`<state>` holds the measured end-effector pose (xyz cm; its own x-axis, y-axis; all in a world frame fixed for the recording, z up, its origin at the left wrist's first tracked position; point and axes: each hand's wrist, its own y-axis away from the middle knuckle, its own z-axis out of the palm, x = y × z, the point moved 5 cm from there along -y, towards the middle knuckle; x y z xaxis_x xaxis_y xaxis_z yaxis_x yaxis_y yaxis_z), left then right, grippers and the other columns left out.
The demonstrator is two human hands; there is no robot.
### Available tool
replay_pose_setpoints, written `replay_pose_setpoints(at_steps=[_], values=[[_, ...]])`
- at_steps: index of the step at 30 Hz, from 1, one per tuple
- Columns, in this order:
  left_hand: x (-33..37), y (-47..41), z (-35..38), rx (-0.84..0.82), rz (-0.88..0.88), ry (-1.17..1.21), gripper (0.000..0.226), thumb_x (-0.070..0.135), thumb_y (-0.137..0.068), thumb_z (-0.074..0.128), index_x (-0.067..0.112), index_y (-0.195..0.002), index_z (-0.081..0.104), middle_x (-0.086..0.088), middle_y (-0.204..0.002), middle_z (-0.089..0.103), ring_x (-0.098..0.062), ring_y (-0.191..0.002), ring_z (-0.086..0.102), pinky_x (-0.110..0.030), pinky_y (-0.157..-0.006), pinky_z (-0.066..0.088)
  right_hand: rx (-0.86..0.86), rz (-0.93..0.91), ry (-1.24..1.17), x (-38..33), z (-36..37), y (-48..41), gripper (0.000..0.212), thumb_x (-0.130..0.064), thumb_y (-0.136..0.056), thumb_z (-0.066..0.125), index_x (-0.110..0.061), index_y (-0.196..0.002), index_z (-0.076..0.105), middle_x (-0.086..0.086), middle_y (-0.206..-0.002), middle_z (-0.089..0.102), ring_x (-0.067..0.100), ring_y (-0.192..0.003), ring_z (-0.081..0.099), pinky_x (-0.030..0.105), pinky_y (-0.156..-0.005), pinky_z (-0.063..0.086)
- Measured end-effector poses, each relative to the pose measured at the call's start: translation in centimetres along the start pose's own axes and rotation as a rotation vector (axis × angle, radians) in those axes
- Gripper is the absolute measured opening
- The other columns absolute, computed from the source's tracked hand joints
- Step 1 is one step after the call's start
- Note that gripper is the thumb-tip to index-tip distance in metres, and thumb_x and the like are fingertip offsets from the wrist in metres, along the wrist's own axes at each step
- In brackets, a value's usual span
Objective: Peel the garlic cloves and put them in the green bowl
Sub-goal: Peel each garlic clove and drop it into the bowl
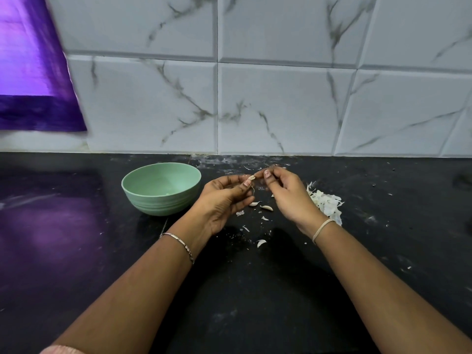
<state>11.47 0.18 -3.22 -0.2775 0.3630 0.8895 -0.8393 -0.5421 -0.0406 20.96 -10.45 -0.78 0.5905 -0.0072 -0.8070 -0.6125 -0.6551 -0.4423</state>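
Smooth, matt green bowl (161, 200), plastic by the look, with faint ridges round its lower wall. Table (242, 290): black polished stone, glossy enough to carry a purple sheen at left, smeared with pale dust; wall tiles (281, 106) glazed white, grey marble veining. Garlic skins (325, 203) dry, papery, off-white; thin shiny metal bracelet (178, 245) on the left wrist, matt beige band (323, 229) on the right.

Green bowl (161, 187), black counter (229, 290), grey-veined white tiles (281, 106), purple cloth (33, 72)
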Motion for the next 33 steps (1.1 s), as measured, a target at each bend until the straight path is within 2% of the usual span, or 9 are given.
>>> replay_pose_setpoints(at_steps=[3,8,15,17,21,25,28,30,33], values=[[0.1,-0.1,-0.1,0.02,0.062,-0.035,0.011,-0.006,-0.085,0.064,0.004,-0.086,0.067,-0.005,-0.068,0.068,-0.011,-0.061,0.066,-0.026,-0.068,0.06,0.013,0.131,-0.22,0.1,-0.2,0.4,0.012,-0.026,-0.095,0.06,-0.022,-0.091,0.07,-0.009,-0.087,0.066,-0.007,-0.069,0.053,0.011,-0.066,0.041],[0.1,0.0,0.3,0.031,0.179,-0.203,0.012,-0.004,-0.082,0.07,0.007,-0.085,0.069,-0.008,-0.075,0.067,-0.014,-0.07,0.065,-0.027,-0.074,0.059,0.052,0.2,-0.33,-0.5,-0.3,0.9,0.004,-0.011,-0.085,0.072,-0.008,-0.088,0.071,-0.01,-0.068,0.065,-0.012,-0.054,0.055,0.003,-0.053,0.039],[0.6,0.4,0.7,0.037,0.273,-0.315,0.014,-0.003,-0.083,0.071,0.01,-0.084,0.068,-0.009,-0.078,0.067,-0.016,-0.071,0.062,-0.028,-0.071,0.055,0.047,0.309,-0.336,0.1,0.1,1.0,0.009,-0.012,-0.084,0.072,-0.017,-0.076,0.069,-0.015,-0.056,0.063,-0.01,-0.049,0.052,0.005,-0.048,0.036],[0.8,0.4,0.7,0.041,0.29,-0.35,0.016,-0.004,-0.082,0.071,0.012,-0.083,0.068,-0.008,-0.077,0.066,-0.017,-0.069,0.06,-0.028,-0.07,0.055,0.052,0.327,-0.347,0.2,0.2,1.0,0.01,-0.012,-0.084,0.072,-0.017,-0.076,0.069,-0.013,-0.059,0.063,-0.01,-0.049,0.052,0.005,-0.048,0.037],[0.9,0.1,0.5,0.055,0.32,-0.416,0.021,-0.006,-0.082,0.07,0.015,-0.08,0.066,-0.006,-0.074,0.064,-0.02,-0.07,0.06,-0.036,-0.075,0.054,0.064,0.329,-0.323,0.3,0.1,1.0,0.011,-0.014,-0.084,0.072,-0.018,-0.074,0.071,-0.008,-0.066,0.064,-0.007,-0.051,0.051,0.005,-0.049,0.037],[0.8,-0.2,0.3,0.075,0.361,-0.527,0.022,-0.001,-0.08,0.075,0.02,-0.08,0.068,-0.005,-0.078,0.067,-0.02,-0.073,0.061,-0.041,-0.077,0.055,0.076,0.314,-0.292,0.4,-0.2,1.0,0.008,-0.013,-0.083,0.072,-0.017,-0.076,0.072,-0.014,-0.057,0.064,-0.01,-0.051,0.053,0.004,-0.048,0.035],[1.1,0.0,0.7,0.102,0.448,-0.698,0.022,0.005,-0.08,0.077,0.024,-0.079,0.067,0.006,-0.078,0.07,-0.007,-0.068,0.062,-0.026,-0.072,0.055,0.098,0.306,-0.281,0.4,-0.2,0.9,0.003,-0.013,-0.083,0.072,-0.013,-0.08,0.072,-0.015,-0.051,0.06,-0.008,-0.048,0.051,0.005,-0.048,0.035],[1.3,0.4,1.2,0.098,0.524,-0.796,0.021,0.005,-0.08,0.075,0.023,-0.083,0.067,0.012,-0.078,0.068,0.003,-0.066,0.061,-0.013,-0.068,0.051,0.113,0.288,-0.277,0.4,-0.3,0.8,0.005,-0.015,-0.082,0.073,-0.011,-0.082,0.073,-0.012,-0.058,0.063,-0.006,-0.052,0.052,0.007,-0.053,0.038],[1.4,0.7,1.5,0.079,0.573,-0.843,0.021,0.005,-0.083,0.073,0.024,-0.09,0.066,0.016,-0.079,0.065,0.008,-0.068,0.059,-0.007,-0.066,0.047,0.1,0.272,-0.25,0.4,-0.5,0.8,0.003,-0.015,-0.081,0.074,-0.013,-0.079,0.074,-0.004,-0.07,0.068,-0.002,-0.063,0.057,0.008,-0.061,0.043]])
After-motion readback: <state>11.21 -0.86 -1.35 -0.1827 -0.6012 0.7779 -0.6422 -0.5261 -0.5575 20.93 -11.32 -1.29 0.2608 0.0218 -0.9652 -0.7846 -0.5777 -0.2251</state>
